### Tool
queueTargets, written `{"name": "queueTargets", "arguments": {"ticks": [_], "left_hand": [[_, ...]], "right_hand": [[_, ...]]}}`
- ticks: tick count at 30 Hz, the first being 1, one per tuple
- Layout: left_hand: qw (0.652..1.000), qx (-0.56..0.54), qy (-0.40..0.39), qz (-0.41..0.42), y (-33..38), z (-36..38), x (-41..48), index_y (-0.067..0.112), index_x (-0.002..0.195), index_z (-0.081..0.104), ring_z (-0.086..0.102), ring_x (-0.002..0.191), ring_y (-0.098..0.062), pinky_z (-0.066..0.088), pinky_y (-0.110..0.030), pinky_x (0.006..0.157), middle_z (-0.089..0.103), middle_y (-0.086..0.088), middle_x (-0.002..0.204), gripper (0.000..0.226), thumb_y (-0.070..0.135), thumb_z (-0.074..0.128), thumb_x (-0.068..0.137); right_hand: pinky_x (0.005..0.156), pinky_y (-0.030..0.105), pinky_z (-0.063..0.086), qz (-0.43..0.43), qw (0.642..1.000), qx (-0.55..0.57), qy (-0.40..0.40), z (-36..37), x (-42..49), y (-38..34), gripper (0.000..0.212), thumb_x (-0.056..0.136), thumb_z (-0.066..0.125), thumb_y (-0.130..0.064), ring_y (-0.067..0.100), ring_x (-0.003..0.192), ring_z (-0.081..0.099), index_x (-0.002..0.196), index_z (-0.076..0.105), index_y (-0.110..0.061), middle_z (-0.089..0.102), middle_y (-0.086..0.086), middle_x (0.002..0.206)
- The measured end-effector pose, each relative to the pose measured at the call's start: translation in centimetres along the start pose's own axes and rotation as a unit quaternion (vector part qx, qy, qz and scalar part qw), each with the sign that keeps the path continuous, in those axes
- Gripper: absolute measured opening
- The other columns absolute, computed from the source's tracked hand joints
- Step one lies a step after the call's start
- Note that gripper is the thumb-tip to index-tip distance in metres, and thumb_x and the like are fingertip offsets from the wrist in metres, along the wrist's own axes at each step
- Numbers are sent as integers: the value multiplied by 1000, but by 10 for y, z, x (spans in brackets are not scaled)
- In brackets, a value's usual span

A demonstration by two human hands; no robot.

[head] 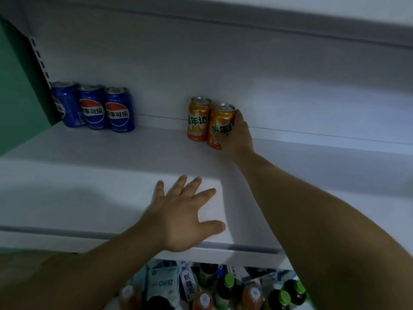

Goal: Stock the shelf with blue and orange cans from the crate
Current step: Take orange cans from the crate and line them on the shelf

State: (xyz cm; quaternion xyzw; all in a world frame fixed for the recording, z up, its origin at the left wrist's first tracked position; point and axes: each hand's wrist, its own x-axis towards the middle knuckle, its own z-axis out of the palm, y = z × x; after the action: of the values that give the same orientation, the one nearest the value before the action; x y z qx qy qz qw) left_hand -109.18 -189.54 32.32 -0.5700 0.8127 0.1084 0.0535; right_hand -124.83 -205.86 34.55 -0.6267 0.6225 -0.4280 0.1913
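Observation:
Three blue cans (93,107) stand in a row at the back left of the white shelf (111,157). An orange can (197,118) stands upright near the shelf's back wall at the middle. My right hand (240,135) is shut on a second orange can (220,126), slightly tilted and touching the first one's right side. My left hand (183,213) hovers open with fingers spread over the shelf's front part, holding nothing. The crate is not in view.
A green side panel (15,86) closes the shelf's left end. An upper shelf edge (290,25) runs overhead. Below the front lip (67,238), several bottles with green caps and drink packs (223,287) fill the lower level.

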Motion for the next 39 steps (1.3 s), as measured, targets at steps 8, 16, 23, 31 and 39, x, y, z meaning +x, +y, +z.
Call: {"name": "queueTargets", "arguments": {"ticks": [8,16,23,31,39], "left_hand": [[1000,-15,2,-2,0,3,0,48,146,-7,-25,143,-11,-15,-53,114,-21,15,157,83,83,23,77],[999,-41,-7,2,-1,-2,2,47,148,-2,-21,144,-13,-13,-54,115,-16,13,158,81,80,28,81],[994,-79,22,70,44,-24,15,34,148,26,16,145,-16,11,-48,118,16,6,159,76,64,51,82],[921,-91,16,379,260,20,-7,24,138,45,43,129,-21,39,-37,104,44,0,143,61,50,59,85],[845,29,-173,505,401,159,-59,20,138,44,44,127,-23,41,-37,102,44,-4,143,60,50,57,87]], "right_hand": [[90,34,43,28,1000,3,12,7,19,9,50,93,56,-30,26,118,55,137,36,-17,57,6,131],[104,38,36,43,987,-137,-70,-32,-15,6,71,92,53,-52,30,134,41,147,32,-13,40,10,148],[107,40,36,105,938,-322,-77,-163,-102,34,73,93,48,-57,32,135,39,150,28,-16,37,10,151],[100,41,44,291,895,-334,47,-313,-278,113,69,91,53,-56,30,125,49,146,37,-16,46,10,144],[102,37,41,551,780,-276,106,-377,-507,201,70,92,51,-56,29,129,46,146,37,-14,44,11,146]]}}
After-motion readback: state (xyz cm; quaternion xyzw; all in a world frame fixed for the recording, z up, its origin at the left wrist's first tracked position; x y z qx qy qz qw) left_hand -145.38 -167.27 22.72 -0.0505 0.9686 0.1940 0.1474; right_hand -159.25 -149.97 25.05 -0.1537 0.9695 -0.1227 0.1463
